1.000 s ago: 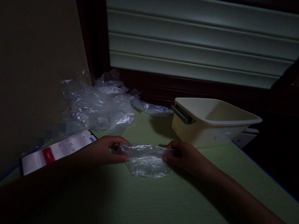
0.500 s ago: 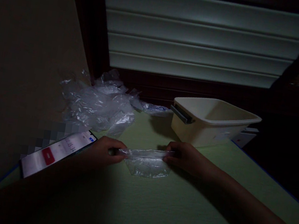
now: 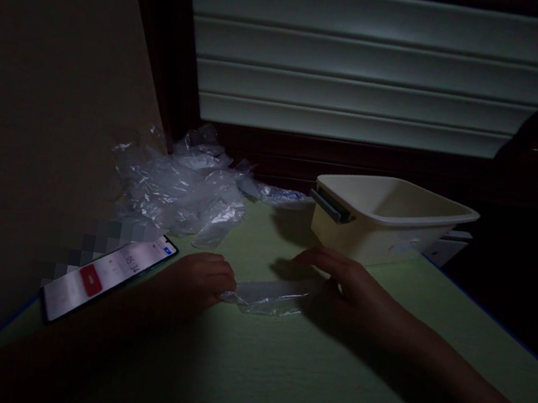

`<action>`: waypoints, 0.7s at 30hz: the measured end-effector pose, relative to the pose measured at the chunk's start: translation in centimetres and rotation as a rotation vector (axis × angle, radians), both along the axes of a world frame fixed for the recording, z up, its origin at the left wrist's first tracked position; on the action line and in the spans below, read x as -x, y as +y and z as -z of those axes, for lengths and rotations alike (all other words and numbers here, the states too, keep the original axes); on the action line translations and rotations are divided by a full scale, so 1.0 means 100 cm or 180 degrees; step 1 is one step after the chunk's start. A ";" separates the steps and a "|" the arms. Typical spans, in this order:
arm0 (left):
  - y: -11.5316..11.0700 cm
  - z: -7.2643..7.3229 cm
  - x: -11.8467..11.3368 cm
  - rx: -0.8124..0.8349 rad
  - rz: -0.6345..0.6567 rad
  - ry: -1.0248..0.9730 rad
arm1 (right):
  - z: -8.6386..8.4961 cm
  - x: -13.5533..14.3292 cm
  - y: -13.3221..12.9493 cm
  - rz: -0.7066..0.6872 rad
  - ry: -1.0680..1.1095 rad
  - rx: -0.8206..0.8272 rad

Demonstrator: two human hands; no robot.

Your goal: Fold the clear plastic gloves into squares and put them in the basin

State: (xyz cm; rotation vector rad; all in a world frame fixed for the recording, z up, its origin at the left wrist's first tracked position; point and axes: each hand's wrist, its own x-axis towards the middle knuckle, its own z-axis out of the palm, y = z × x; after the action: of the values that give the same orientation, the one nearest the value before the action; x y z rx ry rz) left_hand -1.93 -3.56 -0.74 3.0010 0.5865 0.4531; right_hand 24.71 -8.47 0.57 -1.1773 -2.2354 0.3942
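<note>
A clear plastic bag [image 3: 267, 297], narrowed to a strip, lies low over the green table [image 3: 244, 366]. My left hand [image 3: 204, 279] is closed on its left end. Over the bag's right end is my right hand [image 3: 345, 283], its fingers stretched out and apart; the thumb side is in shadow near the plastic. Behind my left hand a heap of crumpled clear plastic bags [image 3: 183, 185] rests against the wall.
A lit phone [image 3: 108, 278] lies at the left beside my left forearm. At the back right stands a cream plastic bin [image 3: 370, 233] with a grey handle. A slatted panel [image 3: 360, 67] rises behind the table.
My right hand has let go of the bag's right end and its fingers have spread. The bag has become flatter and narrower. My left hand still grips its left end.
</note>
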 end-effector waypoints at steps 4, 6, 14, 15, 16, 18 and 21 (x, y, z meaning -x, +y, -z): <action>-0.001 0.001 0.000 -0.0248 -0.0009 0.0160 | 0.000 0.022 -0.021 -0.0332 -0.0539 -0.0415; -0.001 0.001 -0.001 -0.0315 -0.0016 0.0190 | 0.002 0.031 -0.029 -0.0640 -0.0910 -0.0153; -0.005 -0.002 -0.004 -0.0280 -0.0138 0.0312 | 0.013 0.034 -0.040 -0.0909 -0.0981 0.0564; -0.007 -0.003 -0.004 -0.0270 -0.0097 0.0289 | 0.014 0.034 -0.041 -0.0898 -0.0939 0.0556; -0.009 -0.004 -0.005 -0.0262 -0.0057 0.0257 | 0.015 0.034 -0.040 -0.0891 -0.0912 0.0553; -0.012 -0.006 -0.006 -0.0248 0.0018 0.0215 | 0.015 0.035 -0.040 -0.0891 -0.0892 0.0539; -0.014 -0.007 -0.004 -0.0192 0.0105 0.0287 | 0.013 0.033 -0.036 -0.0898 -0.0924 0.0474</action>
State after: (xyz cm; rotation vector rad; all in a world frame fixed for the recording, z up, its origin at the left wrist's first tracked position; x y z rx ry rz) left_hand -1.51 -5.01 -0.07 3.0970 0.5379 0.3411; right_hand 21.41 -12.05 -0.76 -1.0481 -2.6783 0.5382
